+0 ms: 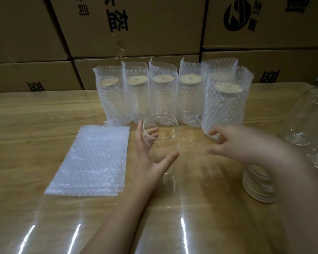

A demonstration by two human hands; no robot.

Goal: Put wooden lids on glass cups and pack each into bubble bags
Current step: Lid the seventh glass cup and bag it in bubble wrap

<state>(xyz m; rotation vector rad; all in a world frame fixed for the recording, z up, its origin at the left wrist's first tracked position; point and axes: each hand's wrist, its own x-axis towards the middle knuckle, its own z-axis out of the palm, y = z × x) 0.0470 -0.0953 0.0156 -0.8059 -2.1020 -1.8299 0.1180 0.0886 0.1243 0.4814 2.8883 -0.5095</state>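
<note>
Glass cup (165,143) gripped by left hand (149,162) (thumb near side) | right hand (233,143) beside, blurred, grip unclear

Free table (26,125) lies left of flat bags (92,158) (packed cups (160,96) wall the back).

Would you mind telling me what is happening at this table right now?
A person is packing glass cups. Their left hand holds a bare, lidless glass cup above the wooden table. Their right hand is at the foot of the nearest bagged cup, though blur hides whether it grips it. More lidded cups stand in bubble bags behind. Flat bubble bags lie to the left, and a stack of wooden lids waits on the right.
</note>
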